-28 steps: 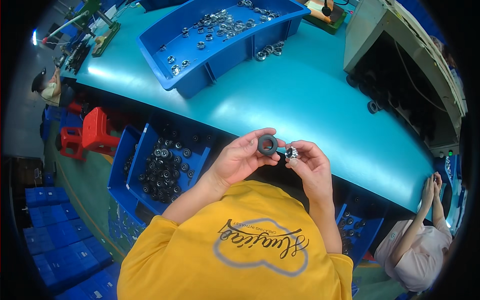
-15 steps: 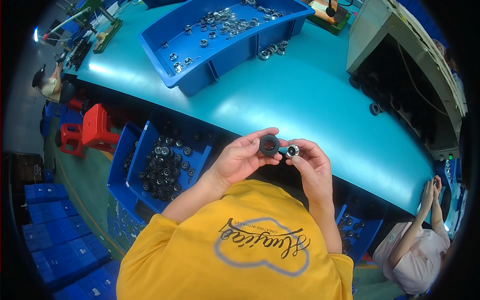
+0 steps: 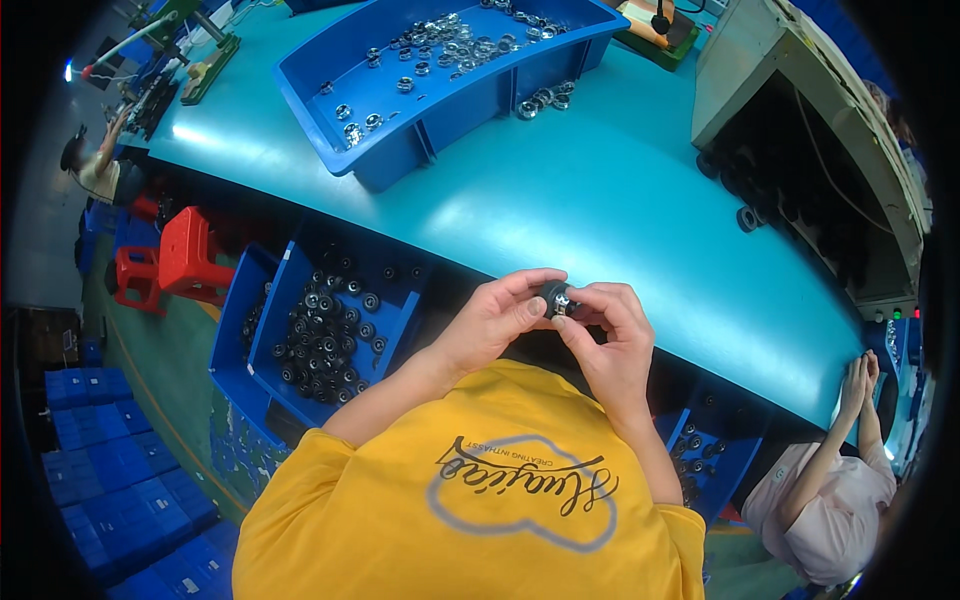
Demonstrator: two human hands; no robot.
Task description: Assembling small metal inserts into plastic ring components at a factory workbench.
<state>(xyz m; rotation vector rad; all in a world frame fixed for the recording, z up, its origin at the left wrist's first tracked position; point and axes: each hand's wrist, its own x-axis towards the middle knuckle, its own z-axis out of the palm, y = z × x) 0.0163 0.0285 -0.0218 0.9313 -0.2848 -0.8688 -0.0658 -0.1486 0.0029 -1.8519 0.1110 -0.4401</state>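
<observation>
Below the teal table's [image 3: 520, 215] near edge, round black parts [image 3: 325, 335] are heaped in a blue bin [image 3: 403, 335]. On the table's far side, chrome pieces [image 3: 440, 50] are scattered in a blue tray [image 3: 470, 122]. At the near edge, a black ring [image 3: 548, 291] is gripped by the left hand [image 3: 490, 322]; a chrome hub [image 3: 563, 302] is pinched against it by the right hand [image 3: 615, 335]. A pale housing [image 3: 735, 70] is set on the table's right.

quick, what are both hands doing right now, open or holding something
Left hand: closed, pinching the black ring.
Right hand: closed, fingers on the shiny silver piece held against that ring.
</observation>
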